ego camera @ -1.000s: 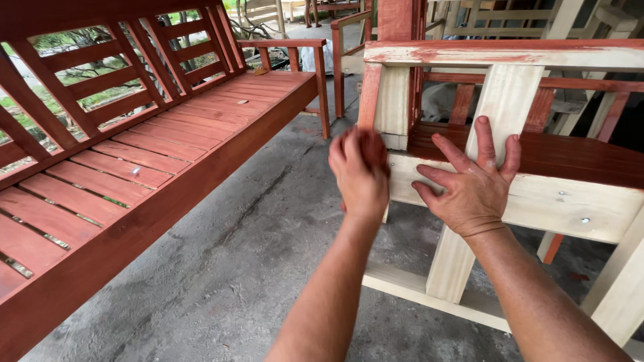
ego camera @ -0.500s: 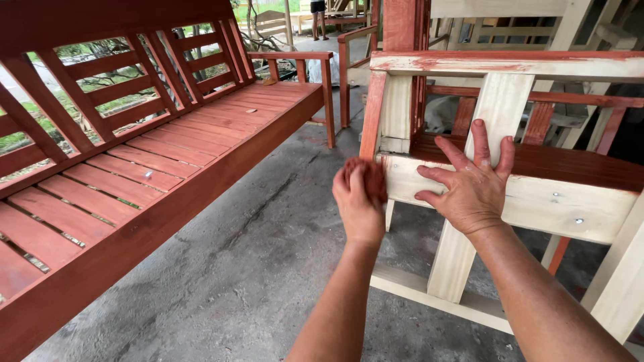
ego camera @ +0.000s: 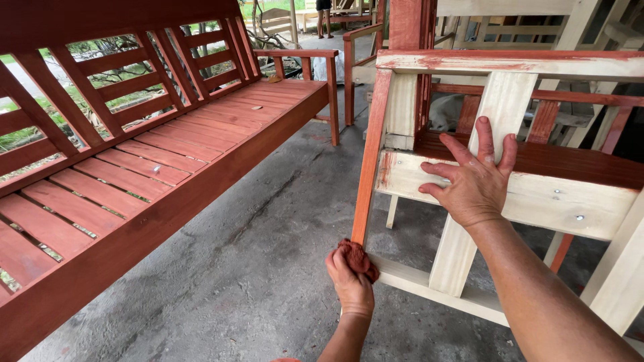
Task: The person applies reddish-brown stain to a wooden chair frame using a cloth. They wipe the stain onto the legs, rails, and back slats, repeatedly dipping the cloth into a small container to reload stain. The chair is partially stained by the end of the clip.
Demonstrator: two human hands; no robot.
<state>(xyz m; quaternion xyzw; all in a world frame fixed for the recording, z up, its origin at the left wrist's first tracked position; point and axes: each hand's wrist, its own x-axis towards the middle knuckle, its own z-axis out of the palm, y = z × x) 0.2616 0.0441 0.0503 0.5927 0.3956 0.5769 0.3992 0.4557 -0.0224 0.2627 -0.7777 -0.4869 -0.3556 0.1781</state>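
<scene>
Our left hand [ego camera: 349, 283] closed round red-stained rag [ego camera: 357, 257], rag pressed at foot of front leg [ego camera: 371, 157] of pale wooden chair frame [ego camera: 530, 201]. Our right hand [ego camera: 475, 184] open, flat on frame's rail. Red bench [ego camera: 154, 161] alongside.

Two hands are in view: a left hand [ego camera: 349, 281] and a right hand [ego camera: 475, 181]. One red-stained rag [ego camera: 355, 257] is seen. One long red bench [ego camera: 161, 167] stands at left, and one partly stained wooden frame [ego camera: 537, 194] at right. Two screw heads [ego camera: 555, 196] show on the frame's pale rail.
</scene>
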